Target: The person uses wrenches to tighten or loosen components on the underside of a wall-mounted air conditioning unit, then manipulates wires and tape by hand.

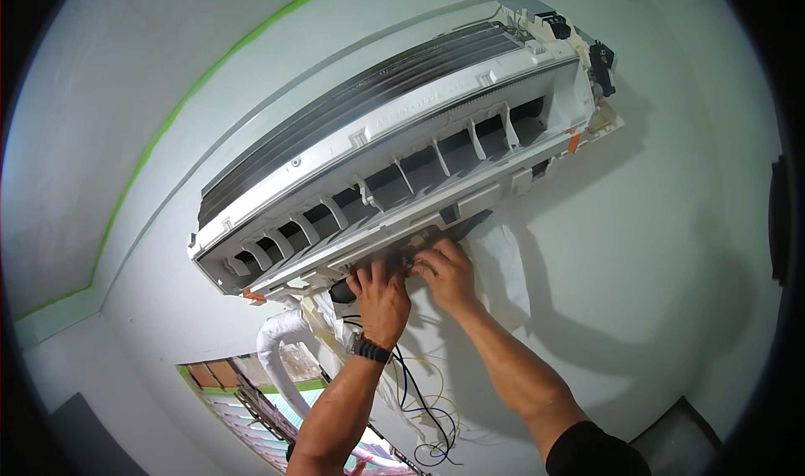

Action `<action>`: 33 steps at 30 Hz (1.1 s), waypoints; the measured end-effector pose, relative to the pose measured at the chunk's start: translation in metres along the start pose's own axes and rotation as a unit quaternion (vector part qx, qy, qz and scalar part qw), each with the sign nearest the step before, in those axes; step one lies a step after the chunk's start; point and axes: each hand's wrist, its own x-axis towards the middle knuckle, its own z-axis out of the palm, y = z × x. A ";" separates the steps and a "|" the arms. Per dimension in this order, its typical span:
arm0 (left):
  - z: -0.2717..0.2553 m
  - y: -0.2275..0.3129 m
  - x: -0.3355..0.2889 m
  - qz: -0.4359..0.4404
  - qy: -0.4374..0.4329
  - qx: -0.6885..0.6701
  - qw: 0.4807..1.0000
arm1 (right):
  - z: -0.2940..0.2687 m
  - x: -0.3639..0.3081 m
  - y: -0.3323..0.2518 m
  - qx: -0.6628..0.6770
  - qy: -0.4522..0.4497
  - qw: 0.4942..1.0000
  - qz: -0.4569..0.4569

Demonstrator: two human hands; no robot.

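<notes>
A white wall-mounted air conditioner indoor unit (394,140) has its front cover off and hangs tilted in the view. Both of my hands reach up to its lower back edge. My left hand (381,304), with a dark watch (369,349) on the wrist, has its fingers curled next to a black foam-like tube (341,291). Close beside it, my right hand (447,276) has bent fingers pressed together at a dark gap under the unit. What the fingertips grip is hidden in shadow and behind the hands.
A white-wrapped pipe (272,346) bends down at the left toward a wall opening (251,400). Loose black wires (411,392) and yellow wires hang below my hands. A white sheet (501,270) hangs under the unit, right of my right hand. Green tape (159,140) lines the ceiling edge.
</notes>
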 end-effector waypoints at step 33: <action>0.017 0.003 -0.001 -0.060 0.059 -0.005 0.996 | -0.035 0.032 0.035 -0.162 0.015 0.975 -0.149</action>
